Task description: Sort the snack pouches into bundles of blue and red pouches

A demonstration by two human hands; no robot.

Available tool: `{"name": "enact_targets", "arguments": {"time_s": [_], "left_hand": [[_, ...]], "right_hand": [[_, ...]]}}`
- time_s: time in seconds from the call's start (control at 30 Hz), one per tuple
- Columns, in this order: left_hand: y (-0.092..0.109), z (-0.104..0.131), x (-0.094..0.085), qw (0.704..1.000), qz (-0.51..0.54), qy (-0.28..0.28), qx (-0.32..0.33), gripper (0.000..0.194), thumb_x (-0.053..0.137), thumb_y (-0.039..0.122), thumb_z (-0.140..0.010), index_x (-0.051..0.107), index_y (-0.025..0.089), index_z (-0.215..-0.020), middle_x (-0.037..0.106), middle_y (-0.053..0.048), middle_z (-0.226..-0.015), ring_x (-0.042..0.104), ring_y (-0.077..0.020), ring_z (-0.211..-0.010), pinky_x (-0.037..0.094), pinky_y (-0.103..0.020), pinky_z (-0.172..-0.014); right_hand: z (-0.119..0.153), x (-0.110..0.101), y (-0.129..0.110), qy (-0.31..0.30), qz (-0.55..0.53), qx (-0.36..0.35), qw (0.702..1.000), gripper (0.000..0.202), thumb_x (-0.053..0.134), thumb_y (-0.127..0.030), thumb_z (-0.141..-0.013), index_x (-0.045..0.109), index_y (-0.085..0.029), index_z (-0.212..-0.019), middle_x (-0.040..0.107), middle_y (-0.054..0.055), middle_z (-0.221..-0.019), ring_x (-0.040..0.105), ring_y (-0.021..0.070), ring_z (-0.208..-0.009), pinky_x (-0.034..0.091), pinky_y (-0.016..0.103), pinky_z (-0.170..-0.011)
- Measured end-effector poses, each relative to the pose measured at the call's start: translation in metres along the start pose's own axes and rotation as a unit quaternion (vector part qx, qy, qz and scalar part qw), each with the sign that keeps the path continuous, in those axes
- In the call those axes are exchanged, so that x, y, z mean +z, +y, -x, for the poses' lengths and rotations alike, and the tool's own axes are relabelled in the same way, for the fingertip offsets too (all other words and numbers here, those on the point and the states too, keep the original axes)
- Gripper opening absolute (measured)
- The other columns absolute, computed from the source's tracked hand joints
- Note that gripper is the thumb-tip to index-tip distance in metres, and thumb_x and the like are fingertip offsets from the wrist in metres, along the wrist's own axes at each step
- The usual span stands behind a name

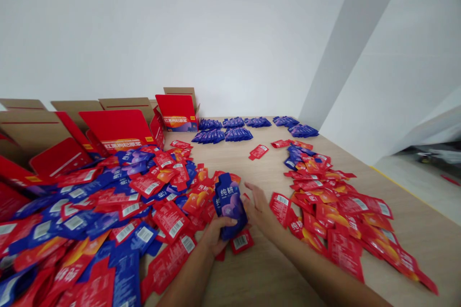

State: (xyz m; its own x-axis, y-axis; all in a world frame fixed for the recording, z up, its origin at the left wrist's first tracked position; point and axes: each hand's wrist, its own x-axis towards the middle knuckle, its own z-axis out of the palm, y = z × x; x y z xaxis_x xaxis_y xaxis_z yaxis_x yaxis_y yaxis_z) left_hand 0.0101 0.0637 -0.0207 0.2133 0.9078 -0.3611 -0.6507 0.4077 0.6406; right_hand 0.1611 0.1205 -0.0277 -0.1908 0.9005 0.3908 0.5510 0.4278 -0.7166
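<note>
My left hand point(215, 236) is closed around a small stack of blue pouches point(230, 206), the thumb across the front one. The top pouch shows white characters and a purple fruit picture. Just right of the stack, my right hand point(260, 206) has its fingers apart, close to the pouches' edge; part of its fingertips is hidden. Under and beside my hands lie loose red pouches point(242, 241). A large mixed heap of red and blue pouches point(171, 220) spreads to the left, and a second, mostly red heap point(338, 206) lies on the right.
Open red cartons point(118, 129) with brown flaps stand along the back left, one more carton point(177, 112) nearer the middle. Fanned rows of blue pouches point(238, 134) line the table's back. A single red pouch point(258, 151) lies mid-table. The table's right edge point(406, 187) borders the floor.
</note>
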Motion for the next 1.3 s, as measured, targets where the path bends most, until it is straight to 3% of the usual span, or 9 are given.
{"name": "enact_targets", "arguments": {"time_s": [0.1,0.17,0.3,0.43,0.77,1.0,1.17,1.3], "left_hand": [[0.001,-0.001,-0.001,0.999,0.017,-0.038,0.001,0.038,0.063,0.010,-0.054,0.068,0.008,-0.091,0.071,-0.012,-0.088,0.066,-0.0252,-0.084,0.050,-0.034,-0.076],[0.001,-0.001,-0.002,0.999,0.021,-0.046,-0.002,0.037,0.064,0.012,-0.055,0.068,0.007,-0.091,0.071,-0.013,-0.090,0.066,-0.0242,-0.082,0.050,-0.032,-0.073],[0.001,-0.001,-0.003,0.999,0.030,-0.030,-0.019,0.033,0.068,0.016,-0.057,0.069,0.006,-0.089,0.071,-0.012,-0.087,0.065,-0.0217,-0.078,0.050,-0.031,-0.072],[0.000,-0.001,-0.004,0.998,0.035,-0.043,-0.022,0.031,0.068,0.018,-0.060,0.069,0.005,-0.088,0.071,-0.013,-0.087,0.065,-0.0203,-0.076,0.050,-0.030,-0.072],[0.000,-0.001,-0.003,0.997,0.052,-0.056,-0.020,0.032,0.067,0.019,-0.060,0.069,0.005,-0.089,0.070,-0.013,-0.089,0.065,-0.0232,-0.083,0.049,-0.034,-0.081],[0.002,0.001,0.000,0.997,0.057,-0.057,-0.015,0.029,0.064,0.017,-0.063,0.068,0.005,-0.089,0.069,-0.013,-0.090,0.065,-0.0232,-0.084,0.048,-0.035,-0.083],[0.002,0.005,0.001,0.997,0.055,-0.058,-0.009,0.025,0.063,0.018,-0.068,0.068,0.007,-0.090,0.069,-0.012,-0.091,0.065,-0.0257,-0.088,0.048,-0.038,-0.087],[0.002,0.003,0.000,0.998,0.047,-0.041,-0.011,0.026,0.066,0.023,-0.069,0.068,0.008,-0.090,0.069,-0.012,-0.089,0.064,-0.0283,-0.091,0.048,-0.038,-0.087]], "right_hand": [[-0.049,-0.034,0.039,0.016,0.219,0.024,0.975,0.039,0.039,-0.031,-0.090,0.050,-0.010,-0.122,0.053,0.016,-0.125,0.045,0.0232,-0.119,0.035,0.037,-0.101],[-0.081,-0.060,0.066,-0.024,0.399,0.086,0.912,0.040,0.043,-0.029,-0.088,0.051,-0.008,-0.122,0.055,0.018,-0.123,0.048,0.0252,-0.114,0.037,0.036,-0.097],[-0.114,-0.095,0.105,-0.031,0.468,0.122,0.875,0.035,0.044,-0.014,-0.083,0.057,0.003,-0.110,0.059,0.026,-0.109,0.052,0.0324,-0.106,0.039,0.040,-0.088],[-0.118,-0.105,0.122,-0.039,0.508,0.132,0.850,0.032,0.041,-0.010,-0.082,0.058,0.006,-0.105,0.058,0.029,-0.107,0.051,0.0353,-0.106,0.040,0.039,-0.083],[-0.120,-0.118,0.127,-0.069,0.544,0.103,0.830,0.035,0.029,-0.003,-0.086,0.056,0.002,-0.106,0.059,0.027,-0.106,0.052,0.0290,-0.102,0.039,0.037,-0.084],[-0.119,-0.121,0.127,-0.086,0.541,0.090,0.831,0.034,0.047,-0.023,-0.086,0.056,0.000,-0.110,0.057,0.025,-0.111,0.050,0.0299,-0.108,0.040,0.037,-0.086],[-0.122,-0.116,0.127,-0.083,0.528,0.121,0.837,0.031,0.035,-0.006,-0.085,0.061,-0.001,-0.103,0.060,0.027,-0.106,0.053,0.0308,-0.105,0.042,0.040,-0.081],[-0.126,-0.116,0.115,-0.079,0.492,0.115,0.859,0.030,0.036,-0.005,-0.084,0.063,-0.004,-0.098,0.062,0.025,-0.104,0.054,0.0301,-0.105,0.042,0.040,-0.082]]}}
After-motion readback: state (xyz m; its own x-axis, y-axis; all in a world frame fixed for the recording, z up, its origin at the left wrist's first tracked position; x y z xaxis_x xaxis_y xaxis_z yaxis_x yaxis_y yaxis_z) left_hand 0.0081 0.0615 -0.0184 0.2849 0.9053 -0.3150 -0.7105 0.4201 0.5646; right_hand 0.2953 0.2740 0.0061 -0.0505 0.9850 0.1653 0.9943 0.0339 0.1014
